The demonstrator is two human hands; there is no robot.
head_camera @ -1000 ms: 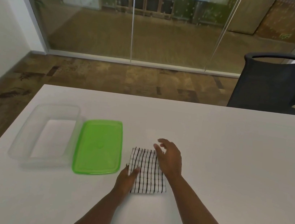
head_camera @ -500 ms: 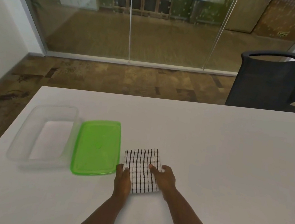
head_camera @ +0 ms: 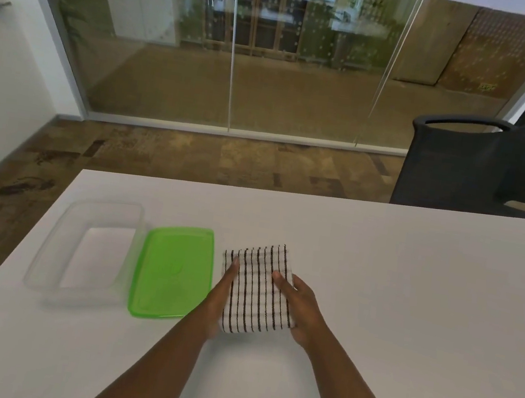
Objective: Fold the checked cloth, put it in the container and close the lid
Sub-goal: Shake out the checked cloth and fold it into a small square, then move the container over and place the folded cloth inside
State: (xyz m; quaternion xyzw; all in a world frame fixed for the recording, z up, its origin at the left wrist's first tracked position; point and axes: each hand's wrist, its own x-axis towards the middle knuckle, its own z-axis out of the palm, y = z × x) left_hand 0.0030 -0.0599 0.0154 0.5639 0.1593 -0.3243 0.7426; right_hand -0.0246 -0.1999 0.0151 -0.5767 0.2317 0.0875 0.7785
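On the white table point(head_camera: 377, 282) the folded checked cloth point(head_camera: 258, 292) is gripped along both long sides by the left hand point(head_camera: 218, 297) and right hand point(head_camera: 301, 309), while the open container point(head_camera: 56, 237) is found leftward beyond the green lid point(head_camera: 173, 274), nearer the left hand.

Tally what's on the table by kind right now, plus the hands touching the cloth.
Checked cloth: 1, folded
Clear container: 1, open
Green lid: 1, lying beside the container
Hands on the cloth: 2, left hand and right hand
Total: 3 things on the table, 2 hands
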